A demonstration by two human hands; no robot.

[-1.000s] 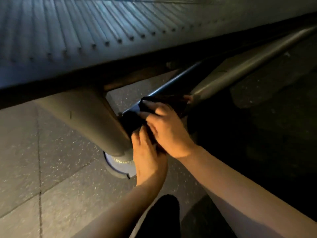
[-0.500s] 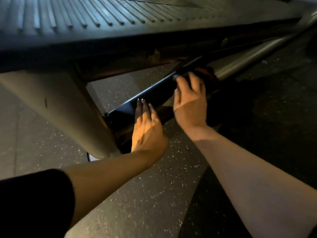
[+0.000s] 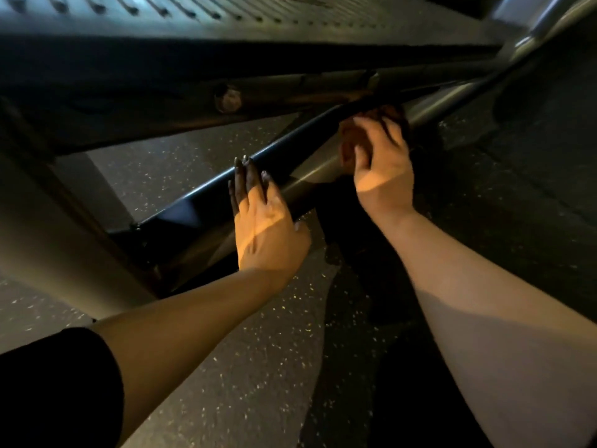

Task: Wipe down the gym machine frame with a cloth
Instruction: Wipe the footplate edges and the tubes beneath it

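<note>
From the head camera, the gym machine frame [image 3: 213, 189] ran as a dark slanted bar from the lower left toward the upper right of the frame, passing under both hands. The cloth [image 3: 392, 113], dark and hard to make out in the shadow, sat at the upper centre-right, bunched against the bar right at the fingertips of the right hand [image 3: 382, 166]. That hand curled over the bar and gripped the cloth, fingers bent round it, thumb tucked below. Down and to the left, the left hand [image 3: 261, 221] lay flat on the same bar, fingers straight and together, holding nothing, pressing on the metal. A black sleeve [image 3: 55, 392] filled the lower left corner. Speckled floor [image 3: 242, 367] spread beneath the arms, and a ribbed panel [image 3: 226, 11] crossed the top.
</note>
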